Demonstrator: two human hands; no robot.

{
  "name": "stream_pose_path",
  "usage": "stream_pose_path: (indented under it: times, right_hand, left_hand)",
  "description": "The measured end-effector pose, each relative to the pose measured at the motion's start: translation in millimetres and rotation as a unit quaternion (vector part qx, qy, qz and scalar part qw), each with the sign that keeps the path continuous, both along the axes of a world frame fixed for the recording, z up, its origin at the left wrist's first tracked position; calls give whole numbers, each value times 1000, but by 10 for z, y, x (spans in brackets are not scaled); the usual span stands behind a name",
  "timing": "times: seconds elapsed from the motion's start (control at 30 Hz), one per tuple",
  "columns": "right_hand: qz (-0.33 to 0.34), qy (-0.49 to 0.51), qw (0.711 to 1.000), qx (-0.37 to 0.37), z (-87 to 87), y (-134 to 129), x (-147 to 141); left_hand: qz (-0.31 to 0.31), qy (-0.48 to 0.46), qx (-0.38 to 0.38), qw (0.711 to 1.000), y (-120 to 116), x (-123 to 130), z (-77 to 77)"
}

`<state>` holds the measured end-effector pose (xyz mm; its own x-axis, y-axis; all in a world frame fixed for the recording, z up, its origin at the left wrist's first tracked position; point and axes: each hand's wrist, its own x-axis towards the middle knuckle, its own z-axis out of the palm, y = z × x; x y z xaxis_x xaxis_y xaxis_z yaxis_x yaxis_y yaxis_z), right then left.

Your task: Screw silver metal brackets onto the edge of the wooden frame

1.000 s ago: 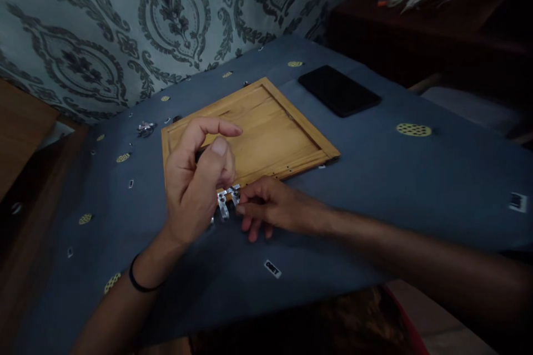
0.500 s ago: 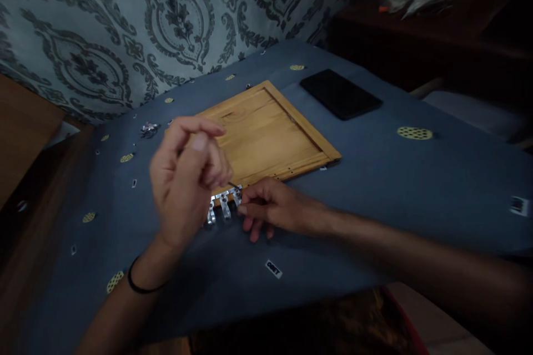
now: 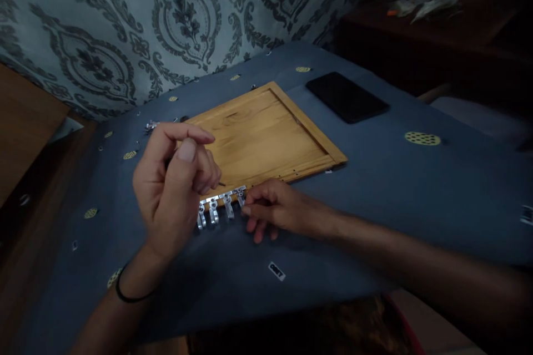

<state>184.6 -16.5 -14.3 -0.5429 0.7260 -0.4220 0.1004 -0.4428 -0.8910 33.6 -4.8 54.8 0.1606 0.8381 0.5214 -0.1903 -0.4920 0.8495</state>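
Note:
A framed wooden panel (image 3: pixel 262 133) lies flat on the blue cloth. Several silver metal pieces (image 3: pixel 214 209) stand in a row along its near edge. Raised over the panel's near left corner, my left hand (image 3: pixel 175 183) has its fingers curled round a thin dark tool (image 3: pixel 222 184), whose tip shows below the fingers; the rest is hidden. My right hand (image 3: pixel 270 208) pinches the rightmost metal piece (image 3: pixel 241 195) at the panel's edge, its other fingers curled beneath.
A black flat device (image 3: pixel 347 96) lies beyond the panel to the right. Small metal parts (image 3: pixel 151 126) are behind my left hand. Patterned fabric (image 3: pixel 187 16) rises behind the table (image 3: pixel 333 255). A dark surface (image 3: pixel 478 33) at the back right holds a crumpled wrapper (image 3: pixel 437 3).
My left hand has moved left, and the dark tool's tip has come away from the rightmost metal piece. More metal pieces show now. My right hand stays at the same piece.

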Motion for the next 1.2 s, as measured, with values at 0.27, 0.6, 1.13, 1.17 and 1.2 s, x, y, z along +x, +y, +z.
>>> stream_pose_path:
  times: [0.27, 0.6, 1.13, 1.17, 1.2]
  right_hand:
    - [10, 19, 1000, 10, -62, -3, 17]
    - [5, 25, 1000, -1, -120, 3, 32]
    - [0, 20, 999, -27, -121, -6, 42]
    - [0, 19, 999, -27, -124, -8, 44]
    - [0, 18, 999, -28, -126, -10, 46]
  left_hand:
    - [-31, 21, -13, 999, -39, 20, -85]
    - [-15, 57, -5, 998, -14, 9, -167]
    - [17, 60, 13, 998, 61, -103, -118]
    - [21, 62, 15, 998, 65, -106, -120]
    - [22, 64, 18, 998, 70, -108, -123]
